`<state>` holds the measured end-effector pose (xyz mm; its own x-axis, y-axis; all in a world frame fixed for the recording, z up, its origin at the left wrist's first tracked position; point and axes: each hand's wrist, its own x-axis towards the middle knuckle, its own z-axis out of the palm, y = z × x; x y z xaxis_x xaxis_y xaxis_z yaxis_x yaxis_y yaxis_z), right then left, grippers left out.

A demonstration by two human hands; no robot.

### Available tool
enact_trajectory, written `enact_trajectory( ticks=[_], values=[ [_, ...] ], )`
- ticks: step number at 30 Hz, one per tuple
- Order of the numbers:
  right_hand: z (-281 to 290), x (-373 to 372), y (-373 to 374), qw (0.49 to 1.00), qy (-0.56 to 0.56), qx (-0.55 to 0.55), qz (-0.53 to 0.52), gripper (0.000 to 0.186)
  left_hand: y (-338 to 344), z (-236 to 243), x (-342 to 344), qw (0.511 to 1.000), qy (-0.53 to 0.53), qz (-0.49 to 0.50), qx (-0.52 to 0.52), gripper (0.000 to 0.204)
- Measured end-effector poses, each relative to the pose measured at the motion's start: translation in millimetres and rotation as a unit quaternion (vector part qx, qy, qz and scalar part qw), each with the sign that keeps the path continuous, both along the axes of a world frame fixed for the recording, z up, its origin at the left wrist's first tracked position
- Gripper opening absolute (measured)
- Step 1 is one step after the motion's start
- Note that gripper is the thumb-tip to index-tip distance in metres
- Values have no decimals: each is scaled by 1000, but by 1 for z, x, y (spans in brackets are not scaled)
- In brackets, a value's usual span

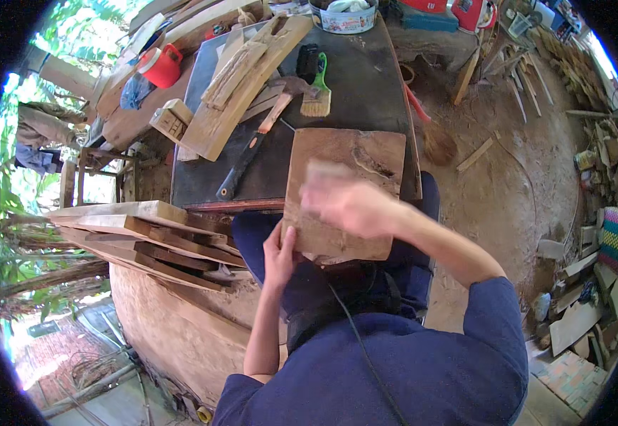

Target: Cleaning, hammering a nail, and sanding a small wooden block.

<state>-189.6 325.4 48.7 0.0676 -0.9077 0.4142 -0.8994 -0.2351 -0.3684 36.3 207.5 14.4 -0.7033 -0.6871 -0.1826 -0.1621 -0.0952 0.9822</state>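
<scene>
A squarish brown wooden board [334,145] with a dark elongated hollow at its upper right lies over my lap, at the table's front edge. My left hand [280,254] grips the board's lower left edge, fingers closed around it. My right hand [348,207] is over the middle of the board, closed around a pale, motion-blurred object that I cannot make out. Beyond the board, a claw hammer [241,167] with a black handle lies diagonally on the dark tabletop [202,181], and a green-handled brush [316,103] lies bristles toward me.
Planks [216,138] and a wood block [170,121] lie on the table's left; a round tub [343,21] sits at its back. A red jug [156,67] stands left. Stacked boards [131,227] lie at lower left. Right are a broom [436,142] and wood scraps [571,323].
</scene>
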Motion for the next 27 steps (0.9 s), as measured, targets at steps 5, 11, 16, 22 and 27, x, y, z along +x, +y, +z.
enact_trajectory(
  ticks=[5,11,16,22,27],
  values=[
    [20,-8,1,986,-83,95,-112,39,-20,-5,-9,994,-12,100,41,37],
    [44,-26,21,913,-175,289,-230,38,27,-23,-10,986,75,150,-16,56],
    [3,43,48,996,-82,6,-36,45,17,-29,-4,989,85,119,-4,53],
    [44,-2,12,918,-146,294,-223,44,-5,-9,-7,995,18,83,-42,53],
    [-9,-16,-36,985,-92,55,-136,41,-20,-3,-6,998,-21,30,-44,53]
  ],
)
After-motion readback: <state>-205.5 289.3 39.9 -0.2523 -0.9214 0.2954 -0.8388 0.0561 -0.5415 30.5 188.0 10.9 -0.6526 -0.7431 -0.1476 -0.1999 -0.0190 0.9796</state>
